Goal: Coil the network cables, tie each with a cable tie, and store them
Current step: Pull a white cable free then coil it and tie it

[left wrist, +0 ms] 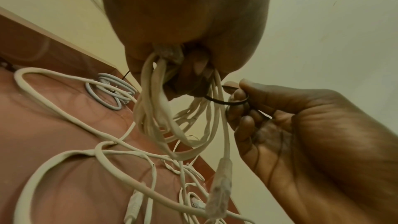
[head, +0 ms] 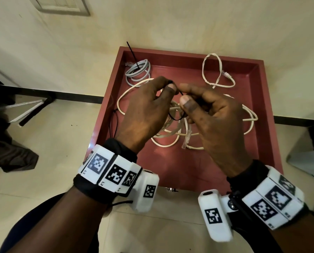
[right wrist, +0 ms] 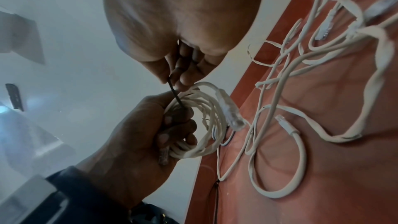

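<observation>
Head view: red tray (head: 265, 99) on pale tiled floor (head: 48, 161) beside cream wall (head: 170, 21).

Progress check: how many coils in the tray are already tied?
1: the grey coil in the red tray's far-left corner. The loose white cables are untied; overlaps could hide one.

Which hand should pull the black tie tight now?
Probably the right hand. It already pinches the black cable tie looped round the white coil, so it could pull at once. The left hand grips that coil; letting go would likely let the loops spring apart.
</observation>
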